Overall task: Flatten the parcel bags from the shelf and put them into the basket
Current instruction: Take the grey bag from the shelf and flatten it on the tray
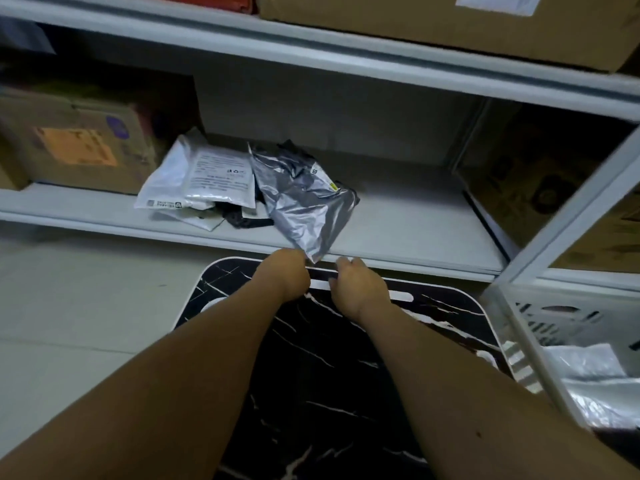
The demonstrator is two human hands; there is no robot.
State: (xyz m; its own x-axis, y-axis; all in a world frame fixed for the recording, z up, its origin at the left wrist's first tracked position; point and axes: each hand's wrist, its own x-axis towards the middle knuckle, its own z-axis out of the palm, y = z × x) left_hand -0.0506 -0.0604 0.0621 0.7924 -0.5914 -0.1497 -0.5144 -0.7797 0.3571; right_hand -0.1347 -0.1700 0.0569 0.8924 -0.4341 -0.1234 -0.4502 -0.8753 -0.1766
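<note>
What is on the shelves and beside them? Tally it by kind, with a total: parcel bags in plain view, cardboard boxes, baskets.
Parcel bags in plain view: 2, a white printed plastic bag and a crumpled silver plastic bag; the scraps under them cannot be counted.
Brown cardboard boxes: 3, top shelf, left, right.
White slotted plastic basket: 1.
Total: 6.

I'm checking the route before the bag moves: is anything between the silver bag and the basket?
The shelf's grey upright post stands between the silver bag and the basket; around its front, nothing visible blocks.
</note>
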